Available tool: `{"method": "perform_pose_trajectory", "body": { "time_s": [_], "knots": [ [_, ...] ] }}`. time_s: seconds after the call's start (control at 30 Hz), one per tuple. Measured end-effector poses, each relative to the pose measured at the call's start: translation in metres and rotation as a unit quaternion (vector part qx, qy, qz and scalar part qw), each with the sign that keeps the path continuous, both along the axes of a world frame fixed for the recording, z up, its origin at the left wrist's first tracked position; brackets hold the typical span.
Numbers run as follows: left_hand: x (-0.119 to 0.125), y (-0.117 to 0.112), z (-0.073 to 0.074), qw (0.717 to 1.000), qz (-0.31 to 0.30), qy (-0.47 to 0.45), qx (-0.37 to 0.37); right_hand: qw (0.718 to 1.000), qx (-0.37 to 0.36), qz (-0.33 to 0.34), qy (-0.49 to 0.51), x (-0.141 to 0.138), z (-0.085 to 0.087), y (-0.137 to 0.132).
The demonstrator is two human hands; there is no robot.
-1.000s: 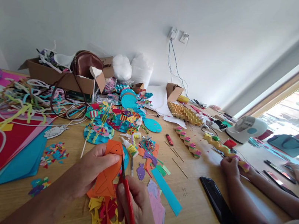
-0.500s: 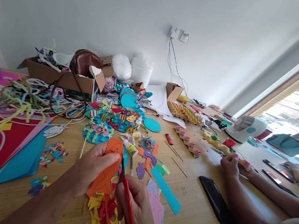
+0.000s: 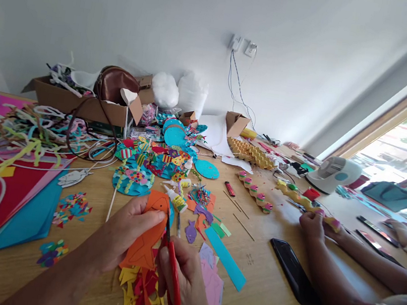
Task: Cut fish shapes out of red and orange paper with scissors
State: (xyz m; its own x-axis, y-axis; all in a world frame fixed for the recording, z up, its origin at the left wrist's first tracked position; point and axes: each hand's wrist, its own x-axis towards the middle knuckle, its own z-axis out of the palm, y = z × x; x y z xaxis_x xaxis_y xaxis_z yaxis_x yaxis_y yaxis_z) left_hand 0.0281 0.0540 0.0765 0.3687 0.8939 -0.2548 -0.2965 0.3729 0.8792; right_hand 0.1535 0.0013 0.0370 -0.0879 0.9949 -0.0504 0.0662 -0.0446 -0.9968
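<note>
My left hand (image 3: 125,230) pinches a piece of orange paper (image 3: 146,241) with a fish outline drawn on it, thumb on top near the fish's eye. Red-handled scissors (image 3: 174,275) are gripped in my right hand (image 3: 184,282), their blades pointing away from me along the paper's right edge. Below the paper lie red, yellow and orange paper scraps (image 3: 140,293). A white glue bottle with a yellow label (image 3: 177,201) lies just beyond the blades. To the right are a small purple paper fish (image 3: 190,232) and a blue paper strip (image 3: 227,262).
Coloured paper sheets (image 3: 20,227) and pipe cleaners (image 3: 37,135) cover the left. Blue decorated paper plates (image 3: 133,181) stand behind my hands. A black phone (image 3: 293,272) lies at right, beside a co-worker's hand (image 3: 313,225) at a painted egg-carton strip (image 3: 298,200). Thin wooden sticks (image 3: 244,227) lie mid-table.
My hands, the orange paper and the scissors stay in nearly the same place. The orange paper has turned slightly against the blades.
</note>
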Motion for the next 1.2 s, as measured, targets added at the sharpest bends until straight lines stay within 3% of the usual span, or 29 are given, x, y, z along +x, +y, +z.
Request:
{"method": "perform_pose_trajectory", "body": {
  "time_s": [0.57, 0.87, 1.2],
  "knots": [
    [0.0009, -0.0017, 0.0038, 1.0, 0.002, 0.005, -0.005, 0.999, 0.031, -0.003, -0.036, 0.004, -0.0079, 0.0002],
    [0.0016, 0.0001, 0.0021, 0.999, 0.015, -0.024, 0.014, 0.999, 0.028, -0.011, -0.031, 0.0036, -0.0037, -0.0013],
    [-0.0003, -0.0018, -0.0002, 0.999, -0.008, 0.022, 0.028, 1.0, 0.023, -0.004, -0.015, 0.0035, -0.0018, -0.002]
  ]
}}
